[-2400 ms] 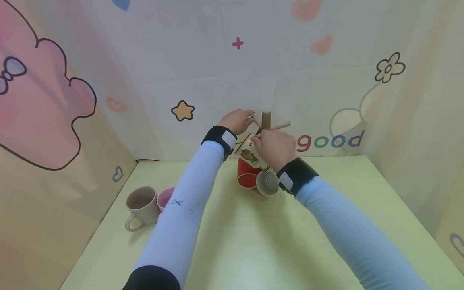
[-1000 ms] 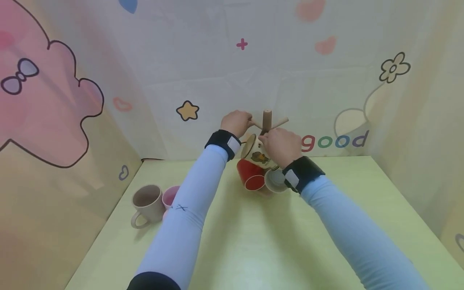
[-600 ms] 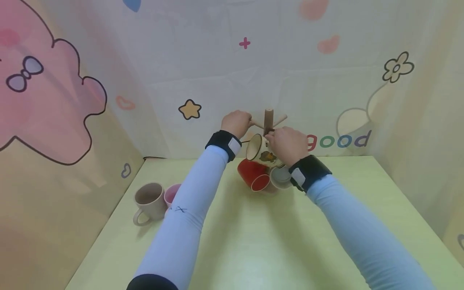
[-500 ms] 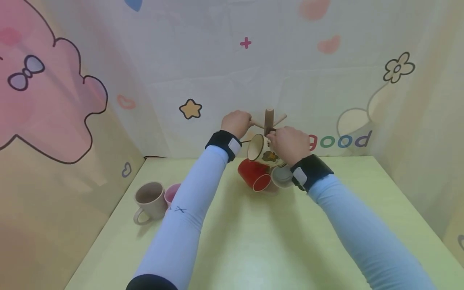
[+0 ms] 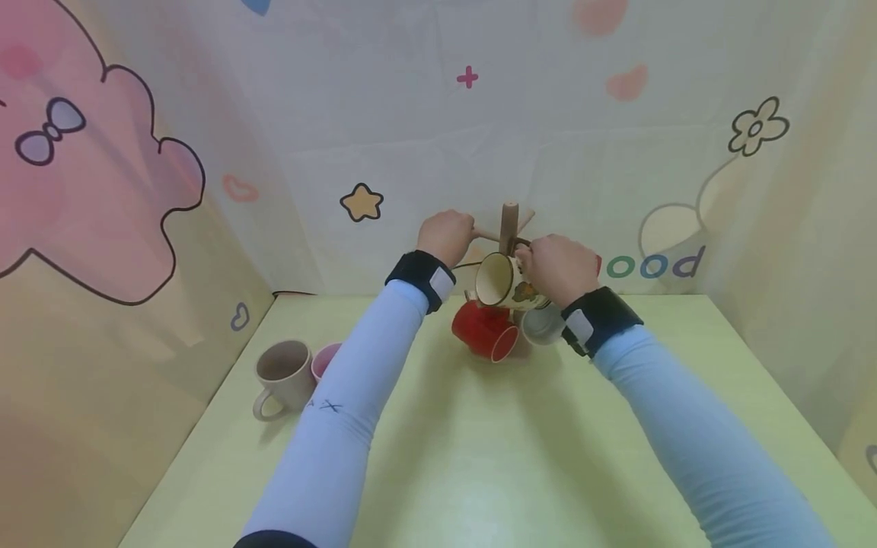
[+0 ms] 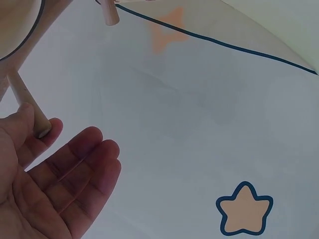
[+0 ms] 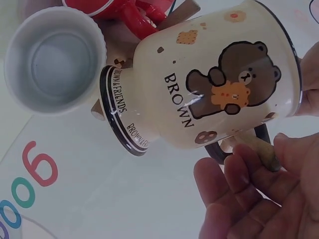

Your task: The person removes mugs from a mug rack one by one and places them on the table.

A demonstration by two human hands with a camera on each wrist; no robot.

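A wooden mug tree (image 5: 509,228) stands at the back of the table. My left hand (image 5: 444,234) pinches the end of its left peg (image 6: 27,102) between thumb and forefinger, the other fingers held out. On another peg (image 7: 264,152) a cream bear-print mug (image 5: 524,292) hangs sideways, its dark handle around the wood. The thumb and fingers of my right hand (image 5: 562,268) close about that peg's tip, beside the handle. Lower down hang a red mug (image 5: 479,329) and a white mug (image 5: 543,326), openings toward me. The tree's base is hidden.
To the left on the pale green table (image 5: 479,464) stand a beige mug (image 5: 284,373) and a pink mug (image 5: 324,359), the latter partly behind my left sleeve. A printed cloth backdrop (image 5: 384,99) rises right behind the tree.
The mug tree has turned: the cream and red mugs' openings have swung rightward and toward me. My right hand has moved right with its peg; my left hand keeps its grip nearly in place.
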